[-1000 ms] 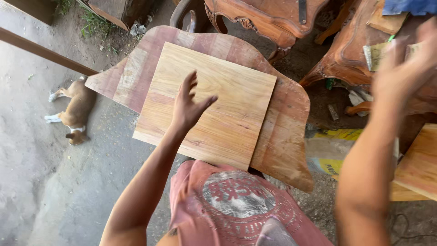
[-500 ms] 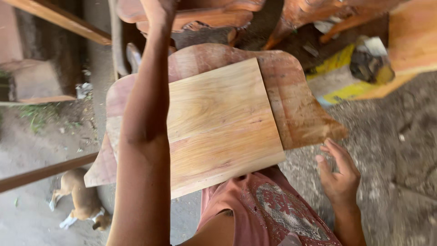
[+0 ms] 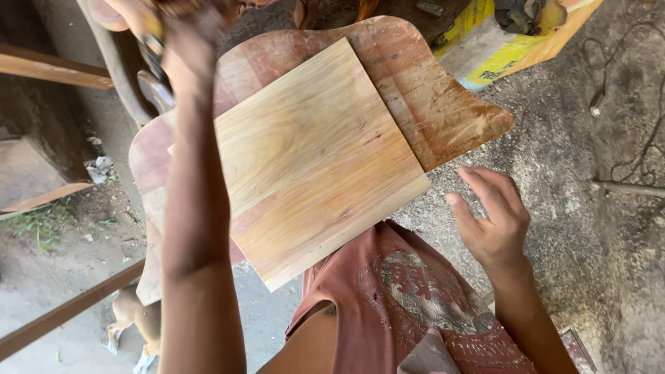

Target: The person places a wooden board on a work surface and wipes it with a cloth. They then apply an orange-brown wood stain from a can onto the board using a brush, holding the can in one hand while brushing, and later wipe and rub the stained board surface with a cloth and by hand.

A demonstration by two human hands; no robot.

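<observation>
The left hand (image 3: 181,41) reaches up past the top edge, its grip blurred so I cannot tell its state. Beside its forearm, the pale square board (image 3: 312,163) lies on the reddish shaped panel (image 3: 436,104). The right hand (image 3: 492,221) hovers open, empty, just beyond the board's corner.

Pale yellow-tan square board (image 3: 312,159), streaked grain. Reddish-brown shaped panel (image 3: 429,97) beneath, worn blotches. Faded red shirt (image 3: 409,298), cracked grey print. Yellow box (image 3: 506,48). Grey dusty floor (image 3: 596,228).
</observation>
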